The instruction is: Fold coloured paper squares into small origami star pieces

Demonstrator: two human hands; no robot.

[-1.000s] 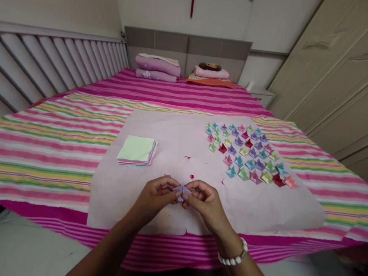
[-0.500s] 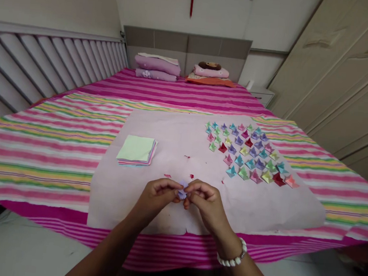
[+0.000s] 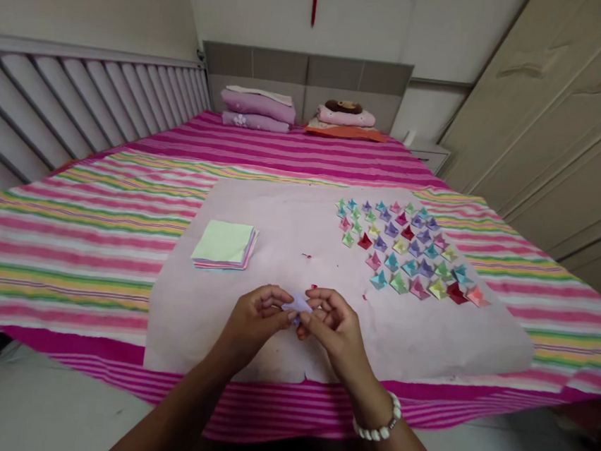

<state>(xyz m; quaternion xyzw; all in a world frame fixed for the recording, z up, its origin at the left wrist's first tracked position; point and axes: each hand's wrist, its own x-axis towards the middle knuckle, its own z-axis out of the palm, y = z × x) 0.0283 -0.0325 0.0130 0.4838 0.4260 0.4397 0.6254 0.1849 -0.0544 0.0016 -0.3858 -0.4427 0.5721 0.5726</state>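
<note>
Between my two hands is a small folded piece of lilac paper (image 3: 298,304), held just above the pale sheet (image 3: 281,209). My left hand (image 3: 261,319) pinches its left side with thumb and fingers. On the other side, my right hand (image 3: 334,326) grips the right edge, thumb toward me; a white bead bracelet (image 3: 381,429) circles that wrist. Fingers partly cover the paper's lower part. To the right, several folded paper boats (image 3: 398,283) of many colours stand in rows. A stack of square paper (image 3: 223,243), pale green on top, lies to the left.
Small red paper scraps (image 3: 307,256) lie on the sheet beyond my hands. Under the sheet is a bed with a striped cover (image 3: 81,240). Folded bedding (image 3: 257,108) rests by the headboard (image 3: 357,75). A slatted rail (image 3: 94,103) runs along the left.
Both hands have shifted their fingers on the lilac paper, which now shows a wider, flatter face between them. The stack and the paper boats have stayed in place.
</note>
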